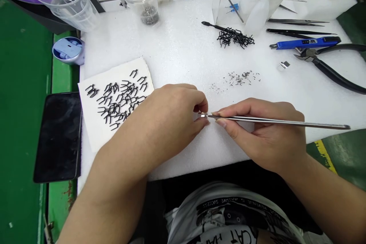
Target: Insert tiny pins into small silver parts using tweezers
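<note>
My right hand (263, 133) grips a pair of metal tweezers (286, 122), its tips pointing left. My left hand (177, 118) pinches a small shiny metal piece (203, 115) between thumb and fingertips, right at the tweezer tips. Whether the tips touch the piece is too small to tell. Left of my left hand, many small black fork-shaped parts (122, 99) lie on a white square pad (88, 122), partly hidden by my forearm. Tiny dark bits (241, 79) are scattered on the white foam surface (183, 57) beyond my hands.
A pile of black parts (236, 39) lies further back. At the right are a blue utility knife (305, 43), black-handled cutters (328, 68) and more tweezers (297, 32). Clear cups (73, 7), an acrylic box (228, 7) and a squeeze bottle (259, 13) stand behind. A black tablet (58, 137) lies left.
</note>
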